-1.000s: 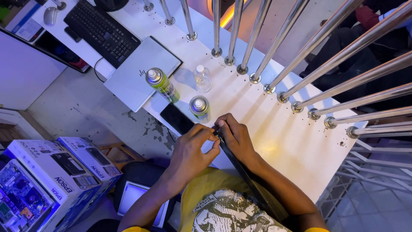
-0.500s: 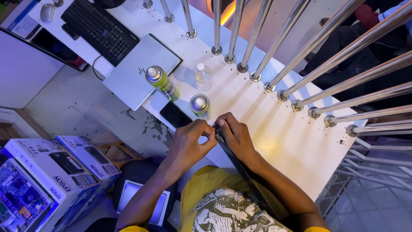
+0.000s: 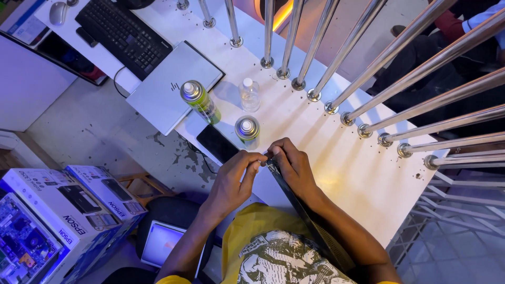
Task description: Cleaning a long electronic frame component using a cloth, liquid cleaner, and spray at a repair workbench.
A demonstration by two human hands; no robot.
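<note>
Hands are meeting: left hand and right hand both pinching the long black strip near 2 spray cans.

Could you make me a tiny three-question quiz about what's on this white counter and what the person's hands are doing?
1. True or false: both hands pinch the end of a long dark strip.
2. How many spray cans stand on the counter?
3. What lies flat beside the nearer can: a) a mug b) a dark phone c) scissors?

Key:
1. True: left hand and right hand meet at the dark strip.
2. Two: green can, grey can.
3. b, phone.
</note>
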